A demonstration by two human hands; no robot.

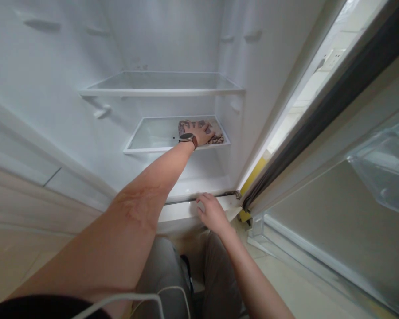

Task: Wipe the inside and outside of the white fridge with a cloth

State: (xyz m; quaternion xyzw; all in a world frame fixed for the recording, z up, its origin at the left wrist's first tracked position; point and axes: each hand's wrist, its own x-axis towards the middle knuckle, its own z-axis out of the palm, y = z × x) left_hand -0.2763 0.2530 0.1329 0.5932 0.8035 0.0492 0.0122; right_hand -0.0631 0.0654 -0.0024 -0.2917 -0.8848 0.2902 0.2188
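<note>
My left hand [200, 133], a watch [186, 137] on its wrist, lies with fingers spread on a folded brown-and-beige patterned cloth [216, 126]. The cloth rests at the right end of the lower glass shelf [153, 130] inside a white refrigerator, partly covered by the hand. Small dark specks show on the glass left of the cloth. Down at the refrigerator's front sill [182, 210], my right hand [212, 212] hovers or rests with loosely bent fingers and nothing visible in them; whether it touches the sill I cannot tell.
Above sits another glass shelf [173, 82], and shelf supports [102, 111] stick out from the side walls. The refrigerator door [319, 212] stands wide at the right, with a clear plastic bin [385, 164]. A white cable [126, 297] crosses in front of my legs [162, 270].
</note>
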